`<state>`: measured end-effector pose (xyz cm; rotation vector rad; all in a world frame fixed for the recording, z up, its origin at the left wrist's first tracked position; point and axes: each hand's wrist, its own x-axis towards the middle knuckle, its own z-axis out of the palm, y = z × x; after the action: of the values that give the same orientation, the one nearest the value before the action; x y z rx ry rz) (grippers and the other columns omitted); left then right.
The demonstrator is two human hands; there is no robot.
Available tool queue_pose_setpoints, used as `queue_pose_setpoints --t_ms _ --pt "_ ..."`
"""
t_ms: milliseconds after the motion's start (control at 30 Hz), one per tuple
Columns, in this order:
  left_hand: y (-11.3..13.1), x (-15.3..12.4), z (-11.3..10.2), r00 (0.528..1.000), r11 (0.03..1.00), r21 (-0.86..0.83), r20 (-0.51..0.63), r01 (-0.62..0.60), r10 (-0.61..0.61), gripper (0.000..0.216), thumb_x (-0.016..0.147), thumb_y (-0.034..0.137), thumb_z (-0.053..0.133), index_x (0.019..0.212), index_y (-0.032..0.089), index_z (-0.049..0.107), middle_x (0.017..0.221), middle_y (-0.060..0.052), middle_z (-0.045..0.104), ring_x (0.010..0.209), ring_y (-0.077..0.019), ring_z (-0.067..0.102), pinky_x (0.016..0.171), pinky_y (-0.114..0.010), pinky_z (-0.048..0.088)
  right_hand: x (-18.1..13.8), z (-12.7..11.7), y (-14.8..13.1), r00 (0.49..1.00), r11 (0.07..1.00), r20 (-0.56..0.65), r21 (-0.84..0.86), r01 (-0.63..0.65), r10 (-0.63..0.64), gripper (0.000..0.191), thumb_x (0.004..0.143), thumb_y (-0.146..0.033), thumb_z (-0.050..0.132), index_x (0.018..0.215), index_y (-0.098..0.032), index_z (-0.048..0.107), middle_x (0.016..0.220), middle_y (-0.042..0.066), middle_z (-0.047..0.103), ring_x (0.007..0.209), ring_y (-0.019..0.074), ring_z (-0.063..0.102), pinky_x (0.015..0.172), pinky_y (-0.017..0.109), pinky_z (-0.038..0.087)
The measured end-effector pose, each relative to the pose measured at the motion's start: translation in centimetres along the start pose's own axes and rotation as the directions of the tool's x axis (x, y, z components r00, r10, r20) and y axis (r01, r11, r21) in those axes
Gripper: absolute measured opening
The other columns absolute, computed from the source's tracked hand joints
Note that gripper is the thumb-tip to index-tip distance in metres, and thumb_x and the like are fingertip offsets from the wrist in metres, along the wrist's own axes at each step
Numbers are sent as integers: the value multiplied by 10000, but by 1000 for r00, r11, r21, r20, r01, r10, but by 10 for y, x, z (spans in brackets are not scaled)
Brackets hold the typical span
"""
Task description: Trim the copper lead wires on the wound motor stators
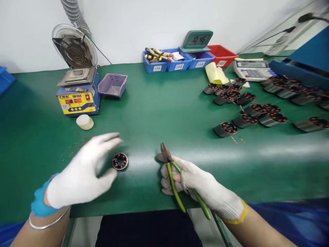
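My left hand (84,169), in a white glove, is open with thumb and fingers apart, slightly blurred. Just beside its fingertips a small motor stator (120,161) with copper windings stands on the green mat; I see no clear contact. My right hand (187,178), gloved with a yellow cuff, is wrapped round green-handled cutting pliers (177,183). Their jaws point up and away from me, slightly parted, and the handles are spread. Beyond my left hand lie loose wire offcuts (74,148), partly hidden by the glove.
A solder pot (78,92) stands back left, with a purple tray (113,85) and a white round block (84,122) near it. Several stators (245,120) stand at right. Blue tool bins (155,65), a red bin (222,55), a clock (197,39) and a calculator (253,69) line the back.
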<state>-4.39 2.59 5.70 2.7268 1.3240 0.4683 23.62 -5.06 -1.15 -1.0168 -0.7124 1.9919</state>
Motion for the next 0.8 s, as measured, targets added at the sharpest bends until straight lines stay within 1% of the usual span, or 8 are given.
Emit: queue_pose_setpoints --t_ms 67,167,233,300,400,533,633,800 --pt "-3 0 9 960 981 -101 211 -163 182 517 754 170 529 1268 229 522 1329 -56 547 1189 -230 530 975 -344 450 -3 7 -4 1000 996 -7 -90 -26 25 549 721 -318 659 1235 -234 485 911 21 539 749 169 585 723 373 509" --pt "-2 6 26 937 991 -20 321 -135 134 318 833 188 506 1129 239 610 1118 -45 647 984 -226 602 863 -371 476 -9 22 -14 994 834 -105 -550 -48 -12 534 753 -314 579 1275 -247 490 954 49 577 768 199 590 713 367 500" --pt "1 10 31 948 996 67 316 -61 37 319 822 331 572 1113 208 622 1049 -70 656 903 -256 607 803 -404 478 -12 29 -19 963 411 -184 -907 -89 -199 549 798 -291 531 1343 -263 467 1061 90 599 870 257 598 765 399 482" --pt "2 11 31 950 995 104 312 -5 -28 477 735 416 651 1153 190 607 1052 -83 653 906 -286 603 795 -426 474 -9 32 -21 909 -80 -152 -977 -197 -387 550 846 -276 489 1392 -228 438 1121 140 590 946 318 582 800 443 463" --pt "1 10 28 946 994 96 315 48 -77 436 726 382 641 1127 212 616 1016 -61 661 902 -279 612 807 -416 457 6 36 -23 883 -446 -9 -861 -246 -470 485 886 -249 445 1349 -109 482 1078 193 593 959 348 564 856 504 439" --pt "1 11 27 944 996 49 320 72 -84 217 768 331 585 947 224 645 865 -34 654 767 -221 622 705 -335 432 39 57 -24 860 -512 272 -859 15 -432 446 854 -277 532 1252 -76 547 1191 188 581 1137 344 482 1061 548 293" --pt "5 14 28 938 995 56 332 85 -99 131 784 337 565 779 215 612 759 -27 624 649 -190 589 601 -303 383 61 76 -21 835 -558 447 -801 215 -321 269 868 -197 483 1068 -148 657 1021 123 654 1155 315 472 1112 574 209" --pt "5 13 27 938 991 64 321 115 -130 174 776 357 555 860 218 618 799 -35 631 673 -203 596 637 -316 415 61 70 -33 824 -642 493 -734 222 -279 360 815 -53 417 826 -253 716 727 68 627 1042 288 534 1164 582 36"
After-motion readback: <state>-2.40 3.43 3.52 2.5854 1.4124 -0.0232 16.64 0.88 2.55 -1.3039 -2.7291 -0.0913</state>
